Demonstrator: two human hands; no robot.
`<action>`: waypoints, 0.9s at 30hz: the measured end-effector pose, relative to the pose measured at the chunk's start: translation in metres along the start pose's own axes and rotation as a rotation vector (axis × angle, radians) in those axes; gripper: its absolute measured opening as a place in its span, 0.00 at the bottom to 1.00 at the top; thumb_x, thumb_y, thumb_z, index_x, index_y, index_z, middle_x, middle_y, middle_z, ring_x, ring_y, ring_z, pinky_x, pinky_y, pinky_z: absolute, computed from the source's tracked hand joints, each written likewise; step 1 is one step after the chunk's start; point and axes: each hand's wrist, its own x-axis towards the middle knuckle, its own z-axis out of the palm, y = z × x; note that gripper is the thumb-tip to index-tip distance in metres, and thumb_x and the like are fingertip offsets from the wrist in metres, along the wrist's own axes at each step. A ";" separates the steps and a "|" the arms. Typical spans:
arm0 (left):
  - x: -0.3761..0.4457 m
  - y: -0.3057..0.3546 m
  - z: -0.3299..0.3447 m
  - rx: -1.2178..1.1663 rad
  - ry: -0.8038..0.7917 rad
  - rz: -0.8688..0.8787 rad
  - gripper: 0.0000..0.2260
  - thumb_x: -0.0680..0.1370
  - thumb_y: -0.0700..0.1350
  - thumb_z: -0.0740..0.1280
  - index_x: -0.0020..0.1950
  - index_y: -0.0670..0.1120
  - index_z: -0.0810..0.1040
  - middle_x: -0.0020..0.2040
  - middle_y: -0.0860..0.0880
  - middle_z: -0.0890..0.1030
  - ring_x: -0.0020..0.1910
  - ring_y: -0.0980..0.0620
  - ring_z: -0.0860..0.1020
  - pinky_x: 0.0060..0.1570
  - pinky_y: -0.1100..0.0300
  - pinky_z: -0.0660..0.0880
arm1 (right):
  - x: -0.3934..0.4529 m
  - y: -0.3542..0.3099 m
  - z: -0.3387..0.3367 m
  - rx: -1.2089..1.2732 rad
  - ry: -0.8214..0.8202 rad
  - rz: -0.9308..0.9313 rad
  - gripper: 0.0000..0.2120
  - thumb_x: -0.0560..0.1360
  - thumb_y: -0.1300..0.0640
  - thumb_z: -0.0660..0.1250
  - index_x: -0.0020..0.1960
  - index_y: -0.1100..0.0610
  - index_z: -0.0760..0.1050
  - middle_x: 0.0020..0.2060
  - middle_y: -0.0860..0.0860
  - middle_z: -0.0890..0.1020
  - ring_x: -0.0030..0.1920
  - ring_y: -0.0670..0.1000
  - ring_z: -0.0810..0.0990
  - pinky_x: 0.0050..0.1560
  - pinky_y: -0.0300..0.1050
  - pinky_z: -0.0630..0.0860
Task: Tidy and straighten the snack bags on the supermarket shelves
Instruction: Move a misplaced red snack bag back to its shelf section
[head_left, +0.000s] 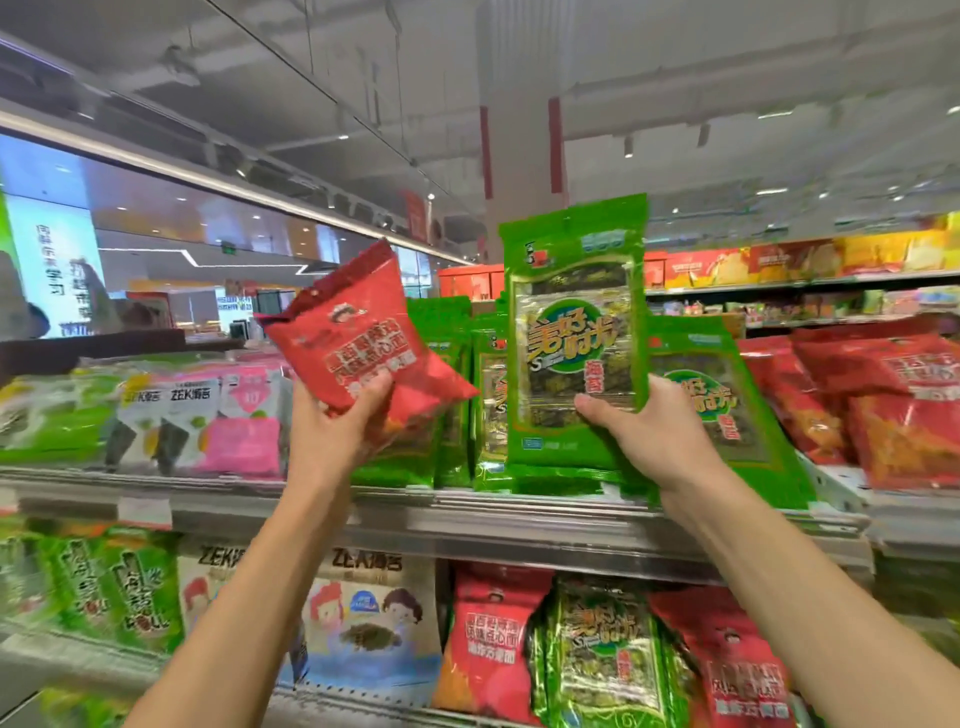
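My left hand (337, 421) grips a red snack bag (363, 343) by its lower edge and holds it tilted above the top shelf. My right hand (644, 431) grips a tall green seaweed bag (574, 332) at its lower right corner and holds it upright over the row of matching green seaweed bags (462, 415) on the top shelf (519, 519). Both bags are lifted off the shelf, side by side and apart from each other.
Left on the top shelf stand white and pink ZEK bags (208, 415). Red bags (883, 405) fill its right end. The lower shelf holds green bags (104, 587), ZEK bags (363, 623), red bags (493, 639) and green seaweed bags (608, 654). Another aisle's shelves (805, 286) stand behind.
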 end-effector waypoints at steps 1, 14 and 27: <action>0.000 0.001 -0.008 0.012 0.008 0.012 0.23 0.74 0.44 0.75 0.66 0.43 0.73 0.55 0.46 0.85 0.54 0.42 0.84 0.49 0.45 0.83 | 0.003 0.001 0.013 0.002 -0.034 0.031 0.13 0.72 0.54 0.79 0.53 0.55 0.81 0.47 0.52 0.87 0.47 0.52 0.86 0.51 0.51 0.83; -0.026 -0.006 -0.010 0.041 -0.134 -0.002 0.22 0.73 0.52 0.76 0.64 0.51 0.75 0.56 0.49 0.85 0.52 0.47 0.85 0.43 0.49 0.83 | -0.008 0.005 0.025 -0.806 -0.189 0.026 0.34 0.74 0.37 0.72 0.64 0.63 0.68 0.53 0.56 0.77 0.53 0.58 0.77 0.45 0.47 0.70; -0.112 0.008 0.173 -0.055 -0.308 0.022 0.23 0.72 0.52 0.76 0.64 0.52 0.74 0.56 0.54 0.84 0.55 0.51 0.84 0.53 0.42 0.81 | -0.028 0.024 -0.222 -0.160 0.322 -0.019 0.04 0.77 0.57 0.74 0.48 0.57 0.82 0.30 0.42 0.85 0.30 0.40 0.83 0.28 0.33 0.77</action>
